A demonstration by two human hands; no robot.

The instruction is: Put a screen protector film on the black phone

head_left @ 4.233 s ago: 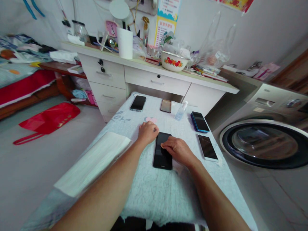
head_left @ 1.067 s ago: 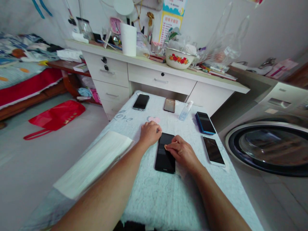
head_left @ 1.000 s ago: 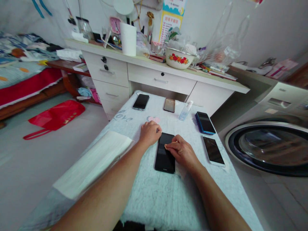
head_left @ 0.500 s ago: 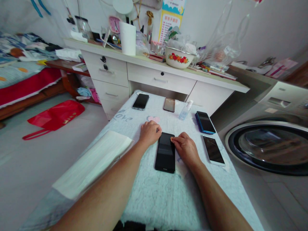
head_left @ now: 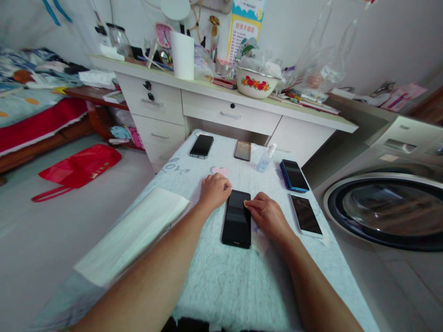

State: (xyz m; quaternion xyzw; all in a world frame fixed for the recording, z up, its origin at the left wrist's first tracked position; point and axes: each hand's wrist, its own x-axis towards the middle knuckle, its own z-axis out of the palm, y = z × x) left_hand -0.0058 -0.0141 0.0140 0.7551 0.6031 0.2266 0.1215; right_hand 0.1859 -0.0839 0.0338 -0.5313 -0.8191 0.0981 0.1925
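A black phone lies face up on the cloth-covered table. At its upper left corner rests my left hand, fingers curled, with whatever is between them too small to make out. My right hand is closed in a pinch over the phone's upper right edge; a tiny brownish bit shows at the fingertips, and I cannot tell what it is. To the right lie a white-framed phone and a dark phone in blue. Another black phone is at the far left.
A clear spray bottle and a brownish phone case lie toward the table's far end. Folded white cloth lies at the left edge. Beyond stands a white desk; a washing machine is on the right.
My right hand has shifted slightly down along the phone's right side, still pinched. My left hand stays at the upper left corner. The whole view has moved very slightly.
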